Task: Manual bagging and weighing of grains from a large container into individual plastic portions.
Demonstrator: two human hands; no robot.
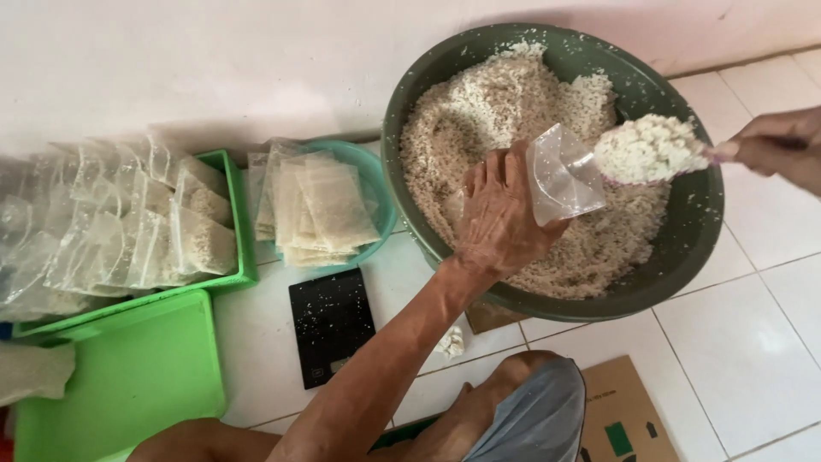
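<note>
My left hand (499, 216) holds a small clear plastic bag (563, 175) open over a large dark green basin (684, 257) full of white puffed rice (496, 111). My right hand (780, 147) grips the handle of a scoop (648, 151) heaped with the rice, its tip at the mouth of the bag.
A black flat kitchen scale (331, 323) lies on the white tiled floor. A small teal bowl (380, 184) holds a stack of filled bags (318, 210). A green tray (242, 248) holds several more filled bags; a second green tray (128, 376) lies beside it. A cardboard piece (624, 415) lies near my knee.
</note>
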